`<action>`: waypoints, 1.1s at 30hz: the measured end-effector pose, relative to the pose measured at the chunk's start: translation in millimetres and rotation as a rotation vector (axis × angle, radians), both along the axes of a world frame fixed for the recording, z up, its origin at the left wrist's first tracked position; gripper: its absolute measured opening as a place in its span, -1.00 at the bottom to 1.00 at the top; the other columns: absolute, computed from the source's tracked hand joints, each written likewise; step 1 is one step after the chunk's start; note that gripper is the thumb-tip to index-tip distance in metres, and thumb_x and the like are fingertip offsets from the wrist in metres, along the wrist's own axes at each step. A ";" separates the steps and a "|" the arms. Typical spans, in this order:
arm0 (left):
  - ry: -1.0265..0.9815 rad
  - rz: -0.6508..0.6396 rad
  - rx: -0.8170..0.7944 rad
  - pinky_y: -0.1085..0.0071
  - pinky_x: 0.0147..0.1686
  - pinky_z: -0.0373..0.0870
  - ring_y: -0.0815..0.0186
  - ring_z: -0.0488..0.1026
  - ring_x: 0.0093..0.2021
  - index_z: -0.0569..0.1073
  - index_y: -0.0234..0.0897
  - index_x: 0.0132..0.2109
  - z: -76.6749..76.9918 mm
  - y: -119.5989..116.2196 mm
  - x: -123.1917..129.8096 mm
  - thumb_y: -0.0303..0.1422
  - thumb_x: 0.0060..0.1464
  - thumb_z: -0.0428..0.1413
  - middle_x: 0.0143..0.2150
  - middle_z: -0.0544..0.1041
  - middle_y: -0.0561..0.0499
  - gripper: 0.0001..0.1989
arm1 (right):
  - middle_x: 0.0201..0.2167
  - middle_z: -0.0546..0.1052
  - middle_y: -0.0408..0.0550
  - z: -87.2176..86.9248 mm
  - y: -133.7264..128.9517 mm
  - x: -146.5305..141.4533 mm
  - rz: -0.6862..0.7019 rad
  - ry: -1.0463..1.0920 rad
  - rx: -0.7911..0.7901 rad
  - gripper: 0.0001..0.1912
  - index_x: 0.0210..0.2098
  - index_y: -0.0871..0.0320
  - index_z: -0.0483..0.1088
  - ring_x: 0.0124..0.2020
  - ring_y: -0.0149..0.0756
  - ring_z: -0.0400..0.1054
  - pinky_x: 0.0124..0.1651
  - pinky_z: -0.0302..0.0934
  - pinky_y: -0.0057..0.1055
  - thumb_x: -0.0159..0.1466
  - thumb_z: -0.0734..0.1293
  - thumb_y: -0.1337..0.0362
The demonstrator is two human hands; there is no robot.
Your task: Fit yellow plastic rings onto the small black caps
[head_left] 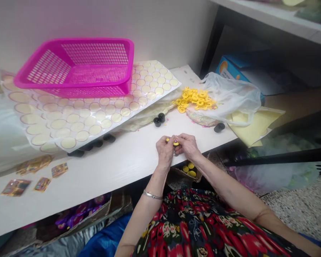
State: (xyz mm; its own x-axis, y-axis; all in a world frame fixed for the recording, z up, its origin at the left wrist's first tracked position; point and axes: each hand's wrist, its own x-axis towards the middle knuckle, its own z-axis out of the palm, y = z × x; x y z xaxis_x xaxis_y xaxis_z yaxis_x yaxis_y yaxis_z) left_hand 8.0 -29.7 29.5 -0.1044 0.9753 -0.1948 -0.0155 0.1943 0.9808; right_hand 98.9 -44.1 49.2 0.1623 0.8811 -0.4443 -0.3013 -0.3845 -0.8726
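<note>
Close together over the table's front edge, my left hand (165, 151) and my right hand (187, 145) are both closed on a small yellow-and-black plastic piece (176, 144). A tiny pinkish spot shows at its top, between my fingertips; the rest is mostly covered by my fingers. Beyond my hands stand two black plastic cups (157, 121), and another black cup (219, 127) lies to the right. A pile of yellow plastic pieces with round rings (195, 99) sits further back, with tiny coloured beads (203, 125) scattered near it.
A pink basket (127, 89) rests on sheets of round stickers (96, 130) at the left. Small printed cards (42, 184) lie at front left. A clear plastic bag (235, 94) and yellow paper (246, 125) are at the right. Below the edge, a box holds yellow-topped pieces (191, 173).
</note>
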 end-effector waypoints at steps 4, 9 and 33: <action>-0.093 0.004 -0.005 0.56 -0.63 0.16 0.50 0.24 -0.64 0.37 -0.36 -0.43 9.9 -1.8 -2.9 -0.10 -0.20 0.19 -0.60 0.36 0.12 -0.63 | -0.73 0.39 -0.18 -4.0 -1.7 -2.1 0.005 0.044 0.045 -0.78 -0.50 0.19 0.25 -0.74 -0.41 0.30 -0.68 0.28 -0.46 0.05 0.29 0.15; -0.132 -0.186 0.074 0.50 -0.42 0.29 0.43 0.36 -0.45 0.45 -0.37 -0.34 14.0 -15.8 -8.5 -0.13 -0.15 0.17 -0.45 0.44 0.04 -0.65 | -0.64 0.40 -0.22 -2.5 -8.9 -1.5 -0.056 0.164 0.122 -0.77 -0.45 0.15 0.21 -0.66 -0.41 0.33 -0.59 0.29 -0.43 0.00 0.32 0.19; 0.260 -0.870 0.484 0.20 0.09 0.15 0.17 0.18 0.06 0.51 -0.21 -0.15 48.2 -72.1 -11.5 -0.25 -0.14 0.22 -0.14 0.43 -0.07 -0.66 | -0.48 0.46 -0.15 19.1 -70.8 72.3 0.558 0.384 0.102 -0.68 -0.39 0.26 0.37 -0.49 -0.46 0.33 -0.45 0.23 -0.53 -0.10 0.47 0.24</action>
